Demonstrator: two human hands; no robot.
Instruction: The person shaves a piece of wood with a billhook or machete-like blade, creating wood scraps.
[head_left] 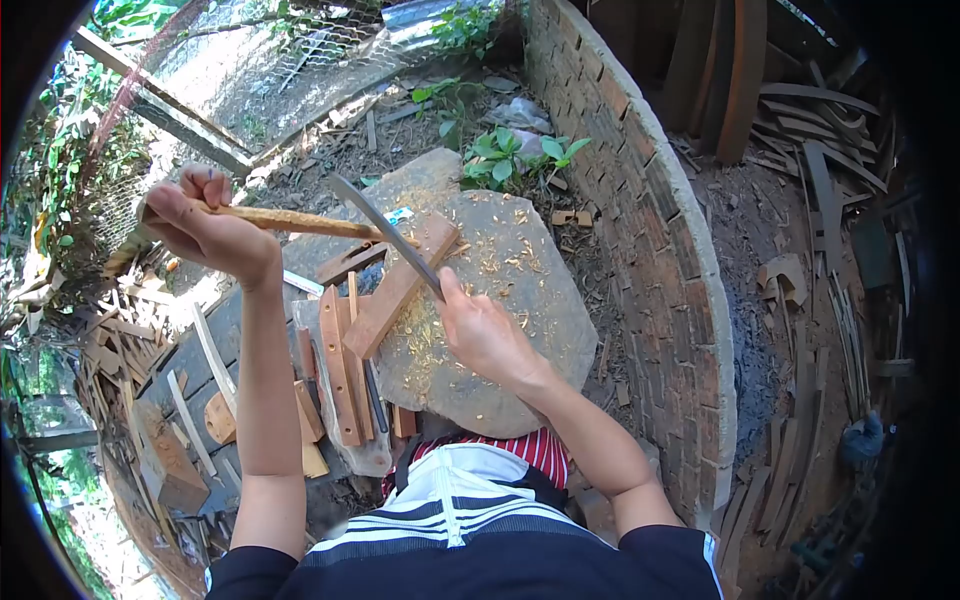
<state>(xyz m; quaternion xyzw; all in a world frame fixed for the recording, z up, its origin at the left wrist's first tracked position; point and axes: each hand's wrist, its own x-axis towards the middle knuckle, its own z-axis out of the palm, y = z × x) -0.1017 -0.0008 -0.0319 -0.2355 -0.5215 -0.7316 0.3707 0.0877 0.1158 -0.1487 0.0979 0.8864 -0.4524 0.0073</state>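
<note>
My left hand, raised at the left, is closed round one end of a thin wooden stick. The stick slants slightly down to the right, its far end over a brown wooden block. My right hand grips a long-bladed knife, its handle hidden in my fist. The blade points up and left and crosses the stick near its far end. The block lies at a slant on a flat stone slab, with pale wood shavings scattered around it.
Left of the slab lie drilled wooden strips, a dark slim tool and a wood offcut pile. A curved brick wall rises on the right, with curved boards beyond it. Leafy plants grow behind the slab.
</note>
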